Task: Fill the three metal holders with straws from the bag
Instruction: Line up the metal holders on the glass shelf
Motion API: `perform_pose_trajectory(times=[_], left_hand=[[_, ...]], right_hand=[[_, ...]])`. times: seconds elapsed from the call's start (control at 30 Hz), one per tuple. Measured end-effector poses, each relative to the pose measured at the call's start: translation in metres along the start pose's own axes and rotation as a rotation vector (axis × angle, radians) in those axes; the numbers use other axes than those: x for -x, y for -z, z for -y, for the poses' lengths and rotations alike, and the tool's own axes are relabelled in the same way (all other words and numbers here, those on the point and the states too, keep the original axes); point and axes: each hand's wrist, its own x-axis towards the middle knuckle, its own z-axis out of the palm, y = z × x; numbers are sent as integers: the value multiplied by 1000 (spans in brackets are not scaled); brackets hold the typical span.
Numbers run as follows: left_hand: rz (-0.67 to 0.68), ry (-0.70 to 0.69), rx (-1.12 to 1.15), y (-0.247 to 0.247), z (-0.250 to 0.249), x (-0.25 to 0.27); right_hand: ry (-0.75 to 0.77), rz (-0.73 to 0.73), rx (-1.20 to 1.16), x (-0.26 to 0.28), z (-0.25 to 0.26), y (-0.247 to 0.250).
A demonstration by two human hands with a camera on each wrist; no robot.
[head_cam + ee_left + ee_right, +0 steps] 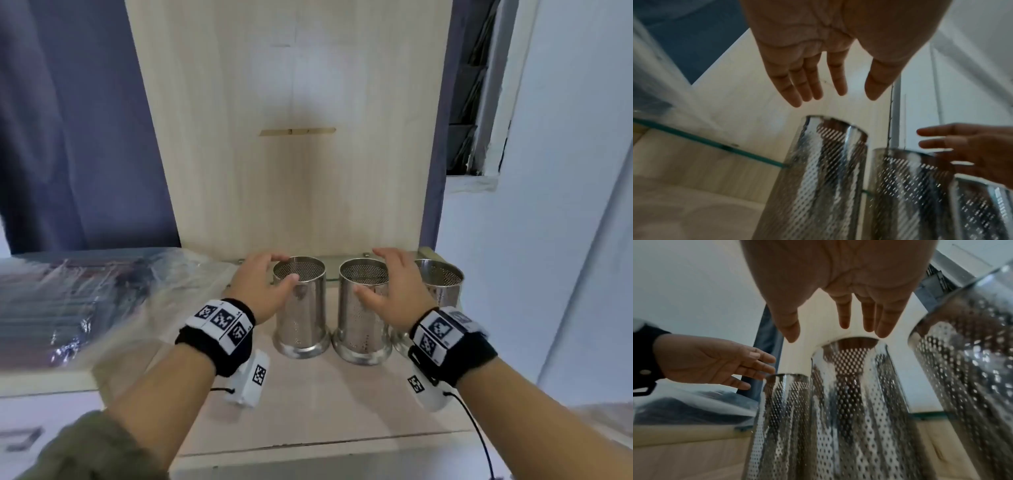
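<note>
Three holders in row, frame centre, on bench: left holder [299,305], middle holder [363,308], right holder [440,284]. All empty, mouths up for loading.

Left hand [265,287] spread, cupping toward left holder; contact unclear. Right hand [390,294] spread over middle holder, holding nothing. Likely steadying or shifting them.

Bag [85,301] of straws flat at left, untouched.

holders [299,305] packed side by side, no gap | tops open | bag [85,294] blocks left | wooden panel [291,137] behind | shelf front [308,404] free
</note>
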Motion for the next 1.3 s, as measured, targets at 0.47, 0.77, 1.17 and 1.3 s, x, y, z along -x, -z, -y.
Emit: perform_pose_trajectory(times=[0.47, 0.77, 1.17, 1.3], left_hand=[[97, 212, 159, -36, 29, -21], [-97, 157, 229, -4, 2, -55], [-266, 185, 195, -1, -14, -128], [-252, 236, 211, -12, 3, -132]], right_hand=[[-375, -140, -172, -15, 1, -42], [-378, -123, -137, -17, -5, -43], [-368, -99, -140, -21, -10, -44], [-366, -85, -128, -20, -10, -44]])
